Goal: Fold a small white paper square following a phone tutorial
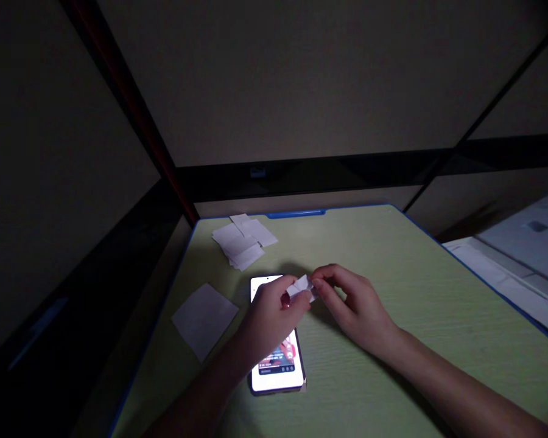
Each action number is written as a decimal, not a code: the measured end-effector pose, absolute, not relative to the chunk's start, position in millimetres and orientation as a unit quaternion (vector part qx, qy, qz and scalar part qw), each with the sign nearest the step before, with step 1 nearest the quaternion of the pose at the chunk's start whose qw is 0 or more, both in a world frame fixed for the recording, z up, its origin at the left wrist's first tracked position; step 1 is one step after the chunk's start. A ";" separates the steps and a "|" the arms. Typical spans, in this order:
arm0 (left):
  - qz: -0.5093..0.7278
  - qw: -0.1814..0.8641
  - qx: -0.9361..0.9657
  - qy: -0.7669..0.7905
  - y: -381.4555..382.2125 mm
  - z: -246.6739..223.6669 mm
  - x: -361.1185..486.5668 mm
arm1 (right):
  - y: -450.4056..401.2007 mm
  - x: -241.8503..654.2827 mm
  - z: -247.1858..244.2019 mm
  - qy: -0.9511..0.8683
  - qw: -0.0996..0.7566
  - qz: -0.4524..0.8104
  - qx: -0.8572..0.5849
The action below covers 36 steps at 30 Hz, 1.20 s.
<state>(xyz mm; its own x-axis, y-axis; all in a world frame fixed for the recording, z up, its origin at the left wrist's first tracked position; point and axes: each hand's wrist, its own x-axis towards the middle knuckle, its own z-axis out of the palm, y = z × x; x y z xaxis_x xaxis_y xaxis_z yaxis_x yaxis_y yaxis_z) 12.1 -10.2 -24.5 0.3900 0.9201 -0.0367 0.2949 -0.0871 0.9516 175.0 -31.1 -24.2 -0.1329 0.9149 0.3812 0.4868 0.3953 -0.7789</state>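
A small folded piece of white paper (301, 285) is held up over the table, just right of a lit phone. My left hand (274, 310) grips it between thumb and fingers from the left. At its right end, the thumb and index finger of my right hand (354, 304) pinch the paper's edge. Beneath my left hand lies the phone (278, 382), its bright screen partly covered by that hand and wrist. The exact folds of the paper are too small to make out.
A flat square sheet of paper (204, 321) lies left of the phone. Farther back sits a loose pile of white paper pieces (242, 240). The green table (347, 237) has a blue rim, with a dark-banded wall behind. Pale flat objects (525, 243) stand beyond the right edge.
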 end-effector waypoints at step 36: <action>0.413 0.303 0.785 0.348 -4.5 -15.7 -0.6 | -25.7 176.6 -19.1 -0.629 0.467 0.433 -0.446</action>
